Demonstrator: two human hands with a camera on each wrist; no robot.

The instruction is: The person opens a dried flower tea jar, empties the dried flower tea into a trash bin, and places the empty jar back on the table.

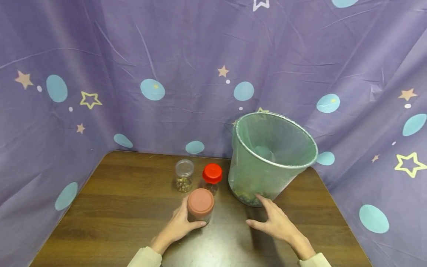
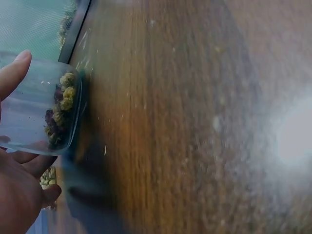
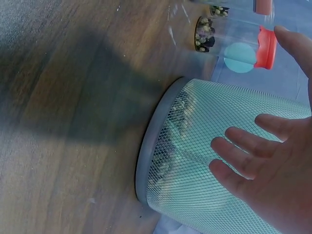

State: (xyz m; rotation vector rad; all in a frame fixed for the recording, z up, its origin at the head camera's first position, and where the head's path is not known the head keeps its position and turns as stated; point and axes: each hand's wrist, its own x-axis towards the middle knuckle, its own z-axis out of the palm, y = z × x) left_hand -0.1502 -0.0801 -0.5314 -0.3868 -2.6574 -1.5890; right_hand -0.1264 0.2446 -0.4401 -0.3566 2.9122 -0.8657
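Note:
My left hand holds a clear jar with a salmon-pink lid, thumb on the near side and fingers behind. In the left wrist view, dried yellow and dark flowers lie at the bottom of this jar, close over the wooden table. My right hand, fingers spread and holding nothing, is in front of a green mesh wastebasket. The right wrist view shows its fingers overlapping the basket's mesh wall. Through the mesh, a layer of dried plant bits shows at the bottom of the basket.
Behind the held jar stands a jar with a red lid, partly hidden by it. A clear-lidded jar with dried flowers stands to its left. A purple patterned curtain hangs around the back and sides of the wooden table.

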